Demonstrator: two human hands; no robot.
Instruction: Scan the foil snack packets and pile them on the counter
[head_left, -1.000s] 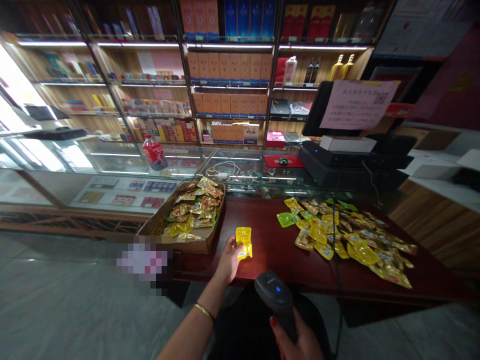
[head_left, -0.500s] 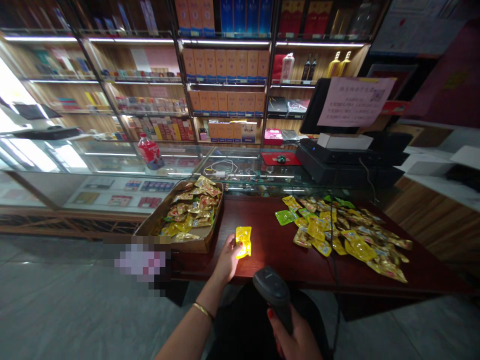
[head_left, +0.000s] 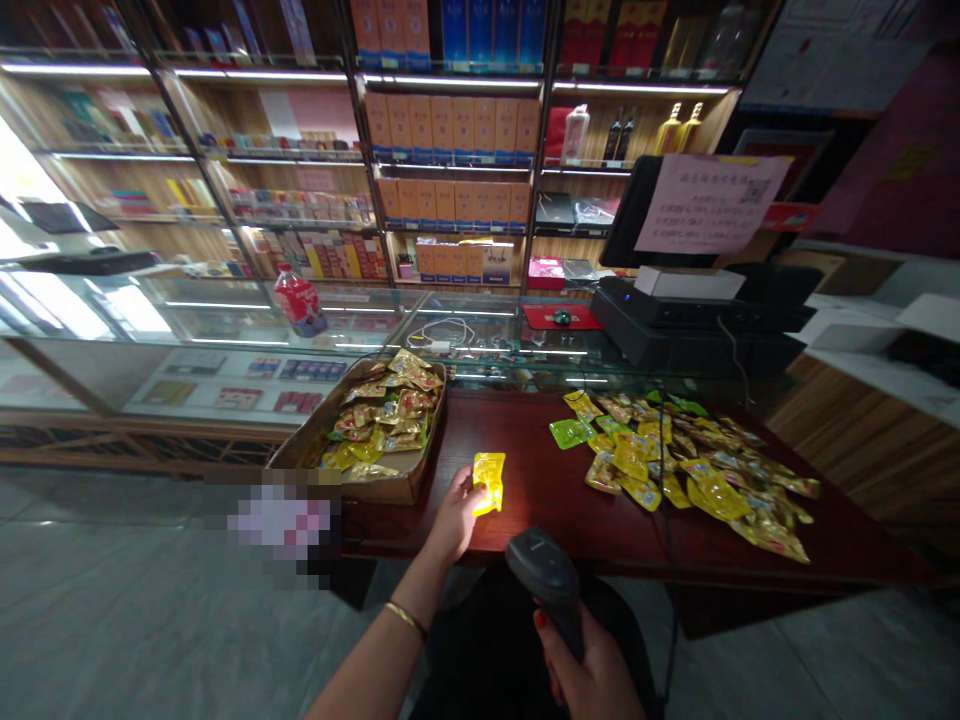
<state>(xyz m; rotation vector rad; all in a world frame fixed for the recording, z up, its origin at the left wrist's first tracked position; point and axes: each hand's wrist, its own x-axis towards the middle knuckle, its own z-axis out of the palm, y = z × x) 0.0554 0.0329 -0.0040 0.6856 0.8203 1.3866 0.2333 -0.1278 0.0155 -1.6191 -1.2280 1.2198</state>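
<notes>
Between its thumb and fingers my left hand (head_left: 454,520) grips a small yellow snack packet (head_left: 489,484) just above the table. Bright light falls on the packet and on the wood around it. My right hand (head_left: 589,665) is closed round the handle of a dark barcode scanner (head_left: 541,570), whose head points towards the packet. To the left of the packet is a cardboard box (head_left: 420,487) with many gold and yellow packets inside. A loose pile of gold, yellow and green packets (head_left: 634,455) lies on the right part of the table.
The dark red table (head_left: 525,430) meets a glass display counter (head_left: 360,325). On the counter are a red bottle (head_left: 298,300), a mouse on a red mat (head_left: 536,317) and a monitor (head_left: 626,215) bearing a paper sign. A black cable (head_left: 666,560) hangs across the table's right side.
Almost nothing differs. Both hands, the packet and the scanner hold nearly the same places; the view has shifted very slightly.
</notes>
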